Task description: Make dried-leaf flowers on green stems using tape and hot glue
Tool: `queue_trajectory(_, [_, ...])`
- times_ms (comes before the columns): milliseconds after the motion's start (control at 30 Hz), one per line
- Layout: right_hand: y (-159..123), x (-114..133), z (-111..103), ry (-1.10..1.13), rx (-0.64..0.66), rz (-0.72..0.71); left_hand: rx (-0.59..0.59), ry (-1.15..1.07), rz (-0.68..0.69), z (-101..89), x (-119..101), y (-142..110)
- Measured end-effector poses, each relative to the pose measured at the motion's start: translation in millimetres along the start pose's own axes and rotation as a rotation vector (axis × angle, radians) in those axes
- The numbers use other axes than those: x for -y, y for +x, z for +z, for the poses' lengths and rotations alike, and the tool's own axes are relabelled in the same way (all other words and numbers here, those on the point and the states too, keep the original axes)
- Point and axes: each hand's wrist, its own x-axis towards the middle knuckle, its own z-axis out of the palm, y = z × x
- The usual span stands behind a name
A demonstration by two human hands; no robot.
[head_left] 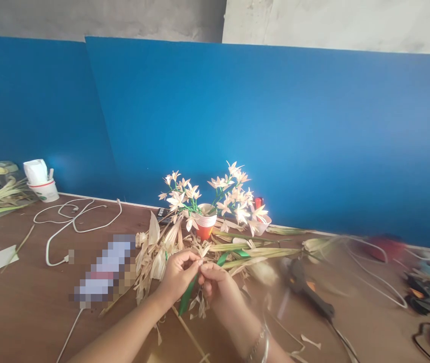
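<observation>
My left hand (180, 275) and my right hand (215, 282) meet at the fingertips over the front of the table. Both pinch the base of a small pale husk flower (203, 249), its petals pointing up and away from me. A strip of green tape (187, 297) hangs just below the fingers; whether it joins the flower is hidden. Right behind my hands stands a red and white paper cup (205, 225) with finished husk flowers (233, 199) on green stems spreading to both sides. Dry corn husks (158, 252) lie heaped around and under my hands.
On the right lies a glue gun (306, 290) with its cord, blurred. A pixelated flat object (103, 272) with a white cable lies left. Farther left are a white cable (73, 219) and a paper cup (44, 190). A blue panel (268, 126) rises behind the table.
</observation>
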Motion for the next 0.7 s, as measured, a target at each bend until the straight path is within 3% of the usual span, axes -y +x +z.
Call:
queue_trajectory(200, [2,2,-1,-0.125,0.012,-0.037,0.065,-0.323,-0.207,-0.6,0,1])
queue_trajectory(300, [2,2,-2,-0.176,-0.012,-0.075,0.052,-0.362,-0.266,-0.6,0,0])
queue_trajectory(500, [3,4,0,-0.352,-0.094,-0.143,0.016,-0.170,-0.126,1.5,-1,1])
queue_trajectory(700, [-7,27,6,-0.420,-0.218,-0.313,-0.068,0.049,0.019,-0.9,0,-3])
